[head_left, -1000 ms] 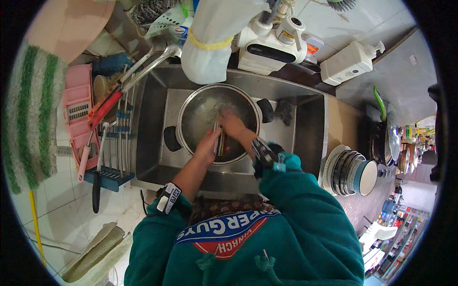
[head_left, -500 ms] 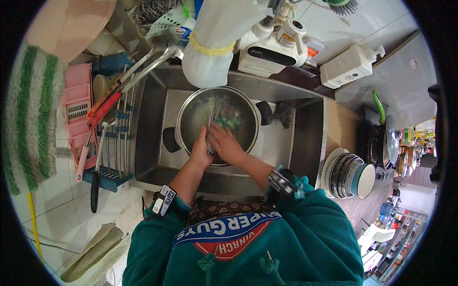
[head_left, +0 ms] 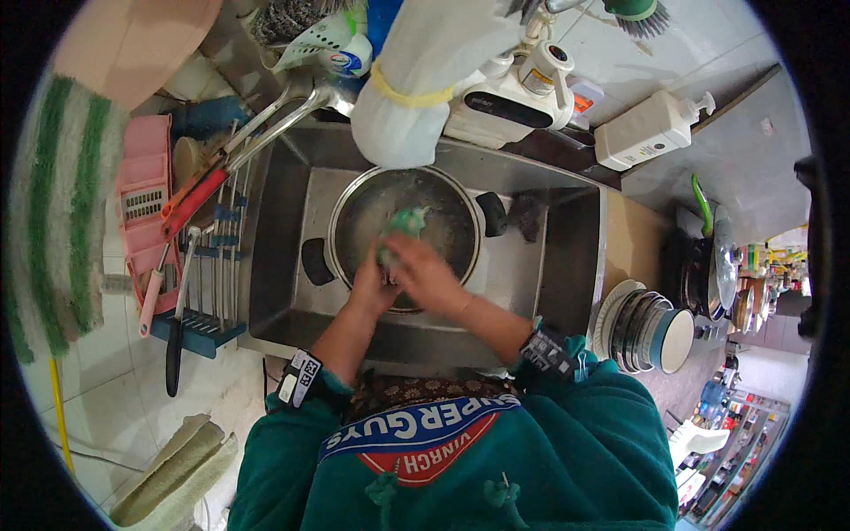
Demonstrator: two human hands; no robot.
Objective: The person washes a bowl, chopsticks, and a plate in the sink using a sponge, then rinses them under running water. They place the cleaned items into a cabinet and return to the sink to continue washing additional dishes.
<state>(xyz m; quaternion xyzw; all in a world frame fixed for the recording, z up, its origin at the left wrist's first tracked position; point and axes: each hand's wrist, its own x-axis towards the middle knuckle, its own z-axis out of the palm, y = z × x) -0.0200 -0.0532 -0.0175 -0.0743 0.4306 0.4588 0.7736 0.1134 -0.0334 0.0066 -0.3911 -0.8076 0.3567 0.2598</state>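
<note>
A round metal pot (head_left: 343, 190) with dark side handles sits in the stainless steel sink, with cloudy water inside. Both of my hands meet over its near half. Under the fingers of my right hand (head_left: 427, 273) is a green scrubbing cloth (head_left: 407, 221), blurred by motion. My left hand (head_left: 375, 285) is curled beside it, against the right palm. What the left fingers grip is mostly hidden; a half second ago thin silvery pieces showed there.
The sink (head_left: 571, 257) surrounds the pot, and a dark scrubber (head_left: 529, 217) lies inside at right. A wrapped white spout cover (head_left: 403, 124) hangs over the pot's far rim. Stacked bowls (head_left: 651, 332) stand right; a utensil rack (head_left: 208, 332) stands left.
The green cloth has shifted left and away from me, over the held pieces, which are now mostly covered. My right hand has slid closer over the left.
</note>
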